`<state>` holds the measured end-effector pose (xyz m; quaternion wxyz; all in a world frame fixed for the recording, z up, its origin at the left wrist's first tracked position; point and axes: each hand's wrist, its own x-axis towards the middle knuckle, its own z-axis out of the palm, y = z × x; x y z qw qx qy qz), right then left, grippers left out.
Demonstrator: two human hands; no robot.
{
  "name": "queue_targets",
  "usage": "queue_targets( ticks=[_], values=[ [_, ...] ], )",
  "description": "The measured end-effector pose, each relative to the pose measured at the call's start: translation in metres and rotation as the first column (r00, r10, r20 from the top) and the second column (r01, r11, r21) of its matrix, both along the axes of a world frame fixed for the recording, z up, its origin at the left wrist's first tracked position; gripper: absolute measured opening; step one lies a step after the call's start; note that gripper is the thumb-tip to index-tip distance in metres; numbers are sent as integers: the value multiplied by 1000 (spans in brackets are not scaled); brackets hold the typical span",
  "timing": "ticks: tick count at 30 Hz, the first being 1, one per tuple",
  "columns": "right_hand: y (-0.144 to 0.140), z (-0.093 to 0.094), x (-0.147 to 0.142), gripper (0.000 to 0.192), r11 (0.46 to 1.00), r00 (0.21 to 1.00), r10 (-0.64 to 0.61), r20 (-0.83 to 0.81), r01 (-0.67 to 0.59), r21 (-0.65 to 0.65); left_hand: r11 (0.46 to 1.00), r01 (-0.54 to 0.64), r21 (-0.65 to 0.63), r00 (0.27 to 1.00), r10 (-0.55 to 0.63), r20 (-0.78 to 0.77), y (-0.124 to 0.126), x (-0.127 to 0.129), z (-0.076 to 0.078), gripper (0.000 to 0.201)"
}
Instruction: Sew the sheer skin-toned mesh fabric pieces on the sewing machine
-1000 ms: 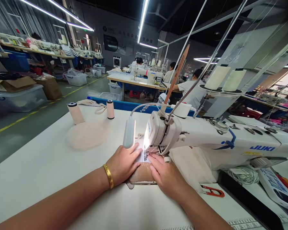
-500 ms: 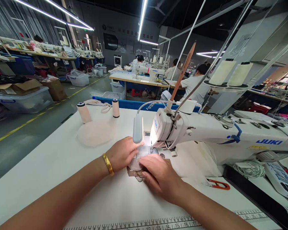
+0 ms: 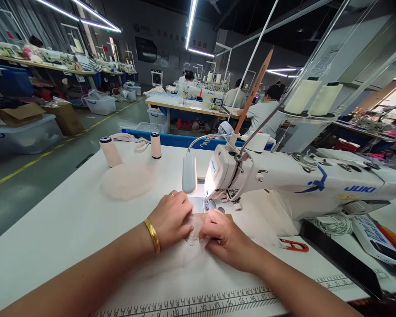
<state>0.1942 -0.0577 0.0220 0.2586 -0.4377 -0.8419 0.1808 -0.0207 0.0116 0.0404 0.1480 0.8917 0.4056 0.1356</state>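
A peach fabric piece [image 3: 128, 181] lies flat beyond the left hand [image 3: 172, 220], whose fingers are half-curled at the left edge of the sheer fabric [image 3: 194, 231] – whether they pinch it, I cannot tell. That fabric sits between the hands, just on the wearer's side of the presser foot [image 3: 207, 204], its long axis unclear. The right hand [image 3: 227, 239] – nearer the foot – is curled closed, gripping the fabric's right side.

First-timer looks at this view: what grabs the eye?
The white JUKI sewing machine, filling right of centre, with a pencil-like brown stick slanting up from its head. Then, front centre, the left hand and right hand at sheer fabric, a gold bracelet on the left wrist.
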Motion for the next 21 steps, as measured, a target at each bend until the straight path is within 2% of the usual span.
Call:
queue_targets(
  ticks=[3, 8, 10, 12, 13, 15, 17, 21],
  values=[
    [1, -1, 10, 28, 999, 997, 29, -66, -31, -29, 983, 27, -181, 985, 4, 171, 3, 10, -4, 17],
    [4, 5, 19, 16, 993, 984, 39, -175, -57, -100, 956, -16, -291, 958, 99, 271, 1, 16, -7, 10],
    [4, 7, 19, 13, 991, 978, 56, -202, -79, -109, 904, -2, -428, 929, 159, 333, -4, 19, -5, 7],
    [3, 7, 19, 22, 990, 971, 40, -234, -70, -123, 824, 15, -566, 911, 223, 348, -7, 22, -4, 15],
    [3, 6, 18, 29, 990, 968, 10, -252, -45, -133, 803, 7, -595, 912, 239, 333, -8, 23, -3, 20],
    [2, 2, 17, 36, 987, 957, -73, -281, 29, -159, 827, -31, -562, 931, 228, 285, -8, 25, -3, 27],
    [1, -3, 16, 33, 979, 943, -143, -301, 90, -185, 857, -49, -514, 944, 208, 256, -7, 25, -3, 31],
    [0, -7, 15, 13, 946, 912, -261, -315, 177, -272, 833, -13, -552, 950, 182, 252, -4, 23, -5, 32]
  ],
)
